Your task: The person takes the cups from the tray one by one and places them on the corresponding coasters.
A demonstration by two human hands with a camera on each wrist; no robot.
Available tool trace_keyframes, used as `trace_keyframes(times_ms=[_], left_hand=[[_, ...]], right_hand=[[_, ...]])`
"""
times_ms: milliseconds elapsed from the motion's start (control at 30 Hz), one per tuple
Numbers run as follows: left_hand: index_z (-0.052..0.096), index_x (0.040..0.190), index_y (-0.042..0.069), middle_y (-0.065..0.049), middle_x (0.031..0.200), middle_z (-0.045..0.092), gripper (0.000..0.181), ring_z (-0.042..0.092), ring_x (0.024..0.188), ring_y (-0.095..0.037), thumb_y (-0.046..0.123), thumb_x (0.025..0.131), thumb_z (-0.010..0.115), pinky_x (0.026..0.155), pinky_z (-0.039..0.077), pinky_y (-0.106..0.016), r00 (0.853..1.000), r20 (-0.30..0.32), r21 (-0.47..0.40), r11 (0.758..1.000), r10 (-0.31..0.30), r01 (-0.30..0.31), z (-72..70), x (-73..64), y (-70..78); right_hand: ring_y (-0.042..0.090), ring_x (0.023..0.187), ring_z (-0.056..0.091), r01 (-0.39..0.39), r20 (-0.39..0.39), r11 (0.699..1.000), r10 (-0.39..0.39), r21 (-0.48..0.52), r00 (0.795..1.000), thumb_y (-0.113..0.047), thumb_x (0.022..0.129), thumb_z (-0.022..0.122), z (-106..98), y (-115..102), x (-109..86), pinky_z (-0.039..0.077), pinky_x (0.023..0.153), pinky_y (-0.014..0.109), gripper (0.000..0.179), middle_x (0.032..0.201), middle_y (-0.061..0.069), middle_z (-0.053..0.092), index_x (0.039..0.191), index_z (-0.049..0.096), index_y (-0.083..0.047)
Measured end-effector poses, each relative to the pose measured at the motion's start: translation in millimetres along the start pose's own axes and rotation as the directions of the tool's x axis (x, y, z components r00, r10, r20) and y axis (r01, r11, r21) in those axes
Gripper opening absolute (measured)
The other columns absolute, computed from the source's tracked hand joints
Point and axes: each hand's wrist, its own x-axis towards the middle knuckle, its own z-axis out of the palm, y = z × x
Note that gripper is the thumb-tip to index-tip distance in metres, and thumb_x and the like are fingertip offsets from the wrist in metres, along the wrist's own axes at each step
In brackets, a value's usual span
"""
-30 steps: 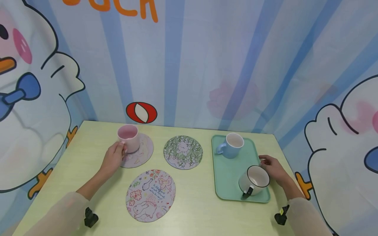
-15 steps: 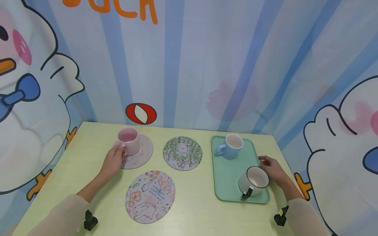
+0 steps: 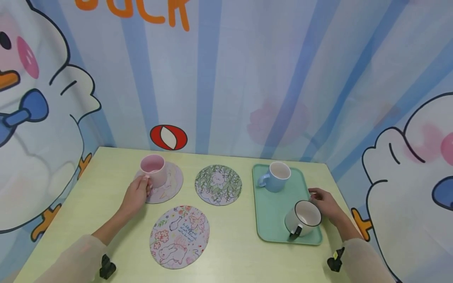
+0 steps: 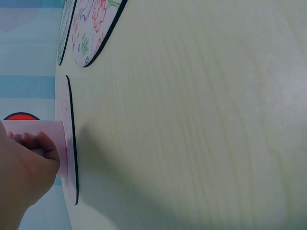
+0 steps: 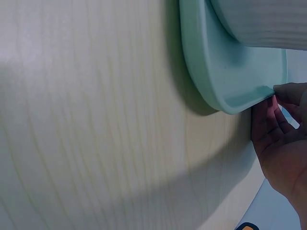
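Observation:
My left hand [image 3: 135, 195] pinches the handle of a pink mug [image 3: 158, 175] at the back left. The mug is upright over a round pink mat [image 3: 174, 184]. In the left wrist view, the curled fingers lie against the mug's wall [image 4: 50, 128], its base right at the mat. Over on the right, my right hand [image 3: 328, 205] grips the long side of a green tray [image 3: 270, 214]. In the right wrist view, the thumb side meets the tray's rim [image 5: 230, 111] and the other fingers lie below it. Upright on the tray are a blue mug [image 3: 277, 182] and a black-rimmed white mug [image 3: 294, 221].
A green floral round mat [image 3: 218, 184] lies between the pink mat and the tray. Nearer the front is a round mat with rabbit drawings [image 3: 179, 237]. A printed curtain [image 3: 226, 78] hangs behind the pale table [image 3: 233, 251].
The pink mug has come slightly down and nearer over its mat, with my left hand still at its handle. My right hand and the tray have stayed where they were.

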Motion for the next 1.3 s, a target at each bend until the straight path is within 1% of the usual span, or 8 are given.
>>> trace_keyframes(times_ms=[200,367,433,667,800,933,1067,1300], left_hand=[[0.054,0.113,-0.004,-0.015,0.097,0.057,0.047,0.053,0.089,-0.022,0.034,0.118,0.025,0.075,0.044,-0.025,1.000,-0.013,0.074,0.997,0.027,-0.026,0.6,-2.3,-0.2],[0.057,0.112,0.000,-0.014,0.097,0.062,0.045,0.054,0.090,-0.024,0.035,0.118,0.029,0.080,0.043,-0.032,0.997,-0.034,0.174,0.982,0.075,-0.068,-1.9,-3.1,0.0],[0.058,0.112,0.000,-0.015,0.099,0.063,0.045,0.055,0.092,-0.026,0.036,0.117,0.031,0.081,0.043,-0.034,0.996,-0.036,0.187,0.980,0.078,-0.070,-4.6,-3.4,0.5],[0.057,0.123,-0.003,-0.021,0.117,0.065,0.051,0.060,0.108,-0.032,0.045,0.114,0.042,0.086,0.050,-0.034,0.999,-0.044,0.197,0.980,0.017,-0.008,-17.3,-3.7,2.8],[0.053,0.126,-0.004,-0.022,0.120,0.062,0.057,0.059,0.108,-0.034,0.051,0.111,0.044,0.084,0.052,-0.037,0.998,-0.060,0.214,0.976,-0.020,0.033,-23.7,-2.9,3.0],[0.051,0.126,-0.006,-0.024,0.122,0.060,0.058,0.058,0.112,-0.038,0.050,0.110,0.048,0.090,0.050,-0.045,0.992,-0.124,0.201,0.980,0.034,-0.009,-27.8,-1.2,3.4],[0.047,0.135,-0.011,-0.028,0.130,0.056,0.061,0.055,0.124,-0.044,0.045,0.110,0.053,0.100,0.047,-0.055,0.980,-0.175,0.168,0.984,0.097,-0.068,-29.8,2.6,8.0],[0.037,0.152,-0.011,-0.033,0.149,0.045,0.072,0.044,0.139,-0.051,0.045,0.110,0.051,0.109,0.042,-0.066,0.983,-0.144,0.202,0.976,0.112,-0.082,-34.1,8.6,18.4]], right_hand=[[0.031,0.103,0.061,0.005,0.001,1.000,-0.005,0.001,1.000,-0.007,0.110,0.051,0,1,0.4,0.052,0.081,0.041,0.044,0.118,0.025,0.062,0.149,0.047,0.011],[0.033,0.104,0.062,0.004,0.003,1.000,-0.004,0.008,1.000,-0.007,0.109,0.051,0,1,0.1,0.052,0.081,0.041,0.044,0.118,0.025,0.061,0.149,0.047,0.012],[0.034,0.105,0.062,0.003,0.001,1.000,-0.003,0.009,1.000,-0.007,0.109,0.052,1,1,0.0,0.052,0.082,0.041,0.044,0.118,0.025,0.061,0.149,0.047,0.012],[0.035,0.107,0.062,0.013,-0.009,1.000,-0.013,-0.001,1.000,-0.006,0.109,0.051,3,1,0.1,0.052,0.083,0.042,0.043,0.118,0.026,0.062,0.148,0.048,0.012],[0.034,0.106,0.062,0.013,-0.011,1.000,-0.013,-0.001,1.000,-0.006,0.109,0.052,2,1,0.2,0.052,0.083,0.041,0.044,0.117,0.025,0.062,0.148,0.048,0.012],[0.033,0.105,0.061,0.017,-0.008,1.000,-0.017,0.000,1.000,-0.006,0.109,0.051,1,1,-0.3,0.052,0.083,0.041,0.044,0.117,0.024,0.062,0.148,0.048,0.013],[0.031,0.104,0.061,0.019,-0.009,1.000,-0.019,0.004,1.000,-0.004,0.108,0.051,2,1,-1.3,0.052,0.082,0.040,0.043,0.117,0.025,0.062,0.148,0.048,0.013],[0.025,0.099,0.061,0.031,-0.006,0.999,-0.031,0.014,1.000,-0.005,0.108,0.052,1,2,-0.6,0.052,0.080,0.038,0.043,0.116,0.025,0.062,0.148,0.048,0.013]])
